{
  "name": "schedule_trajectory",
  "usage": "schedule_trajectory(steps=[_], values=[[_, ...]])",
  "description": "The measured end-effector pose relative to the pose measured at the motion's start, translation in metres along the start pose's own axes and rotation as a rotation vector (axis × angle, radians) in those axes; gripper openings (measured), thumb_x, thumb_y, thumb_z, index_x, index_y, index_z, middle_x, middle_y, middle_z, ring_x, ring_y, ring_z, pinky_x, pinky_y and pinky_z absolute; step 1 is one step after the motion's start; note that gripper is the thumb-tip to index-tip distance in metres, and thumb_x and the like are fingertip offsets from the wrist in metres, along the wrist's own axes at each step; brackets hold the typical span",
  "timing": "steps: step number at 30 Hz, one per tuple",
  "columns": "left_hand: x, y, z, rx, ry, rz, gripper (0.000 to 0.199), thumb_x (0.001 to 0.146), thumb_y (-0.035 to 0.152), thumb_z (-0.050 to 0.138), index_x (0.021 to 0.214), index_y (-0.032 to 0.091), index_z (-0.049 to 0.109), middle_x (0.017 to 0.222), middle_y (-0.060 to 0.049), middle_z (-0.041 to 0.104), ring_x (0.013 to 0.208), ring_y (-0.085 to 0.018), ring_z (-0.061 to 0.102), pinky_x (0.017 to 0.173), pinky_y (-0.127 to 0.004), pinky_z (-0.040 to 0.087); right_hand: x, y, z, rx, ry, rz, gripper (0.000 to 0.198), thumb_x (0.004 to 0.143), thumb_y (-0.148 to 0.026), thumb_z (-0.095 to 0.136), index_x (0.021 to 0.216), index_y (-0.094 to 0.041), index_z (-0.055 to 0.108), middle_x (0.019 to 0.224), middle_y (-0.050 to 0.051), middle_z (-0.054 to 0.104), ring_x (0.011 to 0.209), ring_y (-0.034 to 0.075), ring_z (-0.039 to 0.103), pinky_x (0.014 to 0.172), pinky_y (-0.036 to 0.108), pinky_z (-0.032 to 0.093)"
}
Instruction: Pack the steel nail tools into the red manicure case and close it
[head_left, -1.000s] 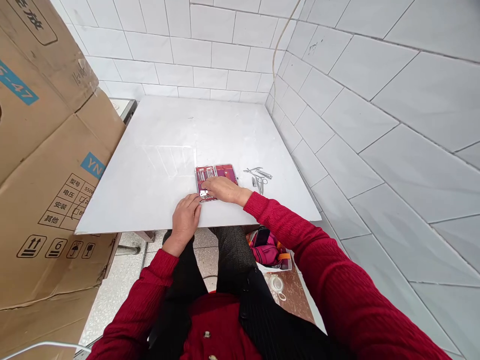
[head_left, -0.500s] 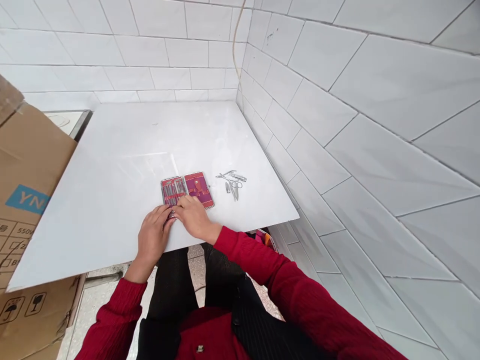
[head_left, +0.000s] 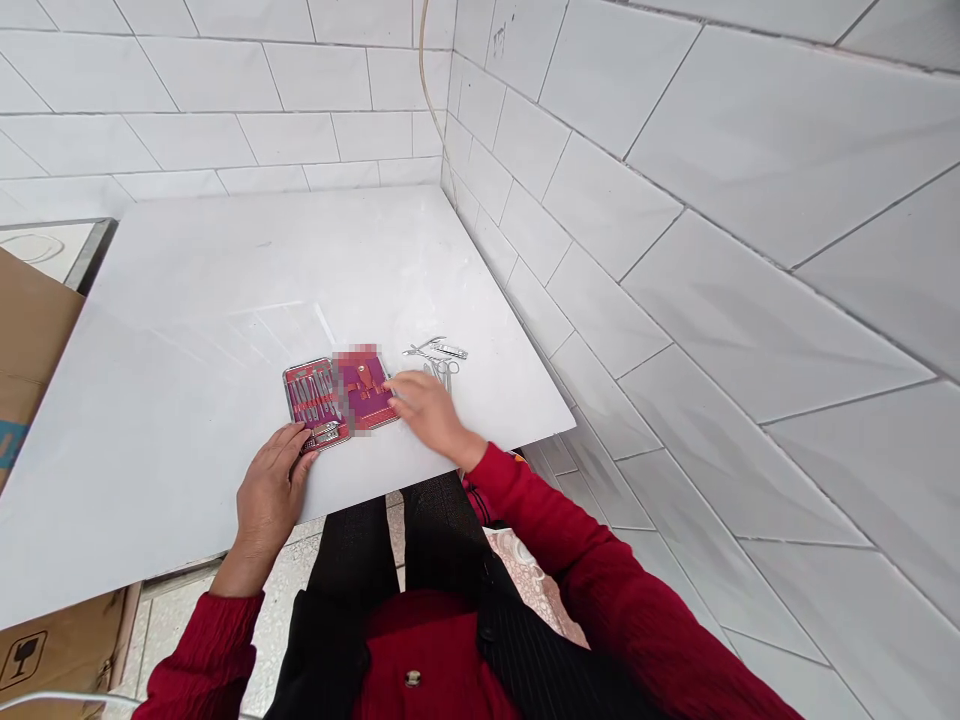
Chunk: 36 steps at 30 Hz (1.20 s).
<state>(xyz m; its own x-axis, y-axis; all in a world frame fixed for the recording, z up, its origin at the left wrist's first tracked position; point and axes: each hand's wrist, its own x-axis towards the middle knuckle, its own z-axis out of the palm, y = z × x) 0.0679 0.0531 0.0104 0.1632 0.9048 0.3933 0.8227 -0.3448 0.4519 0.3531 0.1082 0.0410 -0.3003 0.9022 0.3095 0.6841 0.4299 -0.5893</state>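
Observation:
An unfolded manicure case (head_left: pixel 373 408) with a red and purple lining lies near the table's front edge. Its left half carries several slim metal tools (head_left: pixel 306 398) under a red band, and a nail clipper (head_left: pixel 325 433) sits below them. My left hand (head_left: pixel 271 483) grips the case's front left corner between fingers and thumb. Beside the right flap is my right hand (head_left: pixel 429 412), fingers extended and slightly blurred, with nothing visible in it. Just beyond it lie cuticle nippers (head_left: pixel 426 349), another nail clipper (head_left: pixel 450 351) and small scissors (head_left: pixel 447 369), partly covered by the hand.
The white table (head_left: pixel 202 270) runs back to tiled walls (head_left: pixel 300 75). Cardboard boxes (head_left: pixel 30 345) stand along the left side. A thin cable (head_left: pixel 425 85) hangs down in the corner.
My right hand has left the front of the case's left half and moved right to the flap's edge, near the loose tools. The nail clipper in the case is now uncovered. My left hand stays at the corner.

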Motion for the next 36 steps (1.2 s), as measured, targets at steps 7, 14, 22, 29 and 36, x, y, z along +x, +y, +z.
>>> schedule_trajectory(steps=[7,14,22,29,36], values=[[0.001,0.002,0.001,-0.011,-0.005,0.016,0.043,0.104,0.051,0.044,0.126,0.022,0.068,0.14,-0.013,0.068,0.133,-0.033,0.061,0.114,-0.054,0.049,-0.007,0.058,-0.059,-0.25,0.016,0.349,0.022,0.1,-0.019,0.054,0.099,-0.018,0.076,0.099,0.006,0.073,0.092,0.02,0.064,0.08,0.029,0.044],[0.001,0.001,0.001,-0.033,-0.016,0.023,0.048,0.104,0.052,0.043,0.133,0.019,0.063,0.142,-0.016,0.065,0.135,-0.035,0.057,0.116,-0.056,0.046,0.029,0.038,-0.057,-0.482,-0.118,0.279,0.028,0.099,-0.017,0.051,0.094,-0.018,0.078,0.102,0.008,0.074,0.09,0.02,0.062,0.072,0.028,0.037],[-0.001,0.001,0.001,-0.025,-0.007,0.08,0.043,0.104,0.047,0.043,0.128,0.017,0.064,0.141,-0.016,0.064,0.135,-0.035,0.056,0.116,-0.055,0.046,0.048,0.038,-0.055,-0.514,-0.133,0.375,0.03,0.095,-0.013,0.049,0.091,-0.018,0.078,0.099,0.007,0.075,0.081,0.018,0.06,0.063,0.029,0.029],[-0.001,-0.001,0.003,-0.024,-0.006,0.102,0.041,0.104,0.043,0.043,0.129,0.018,0.063,0.141,-0.017,0.064,0.135,-0.035,0.056,0.114,-0.057,0.047,0.046,0.047,-0.058,-0.474,-0.102,0.377,0.024,0.095,-0.017,0.055,0.095,-0.019,0.078,0.105,0.007,0.074,0.088,0.019,0.061,0.066,0.028,0.034],[-0.002,0.001,0.002,0.004,0.008,0.098,0.039,0.104,0.04,0.044,0.129,0.016,0.063,0.14,-0.017,0.065,0.133,-0.035,0.057,0.112,-0.055,0.049,0.062,0.039,-0.048,-0.568,-0.175,0.327,0.025,0.096,-0.013,0.054,0.097,-0.018,0.079,0.103,0.01,0.077,0.094,0.022,0.067,0.071,0.029,0.038]])
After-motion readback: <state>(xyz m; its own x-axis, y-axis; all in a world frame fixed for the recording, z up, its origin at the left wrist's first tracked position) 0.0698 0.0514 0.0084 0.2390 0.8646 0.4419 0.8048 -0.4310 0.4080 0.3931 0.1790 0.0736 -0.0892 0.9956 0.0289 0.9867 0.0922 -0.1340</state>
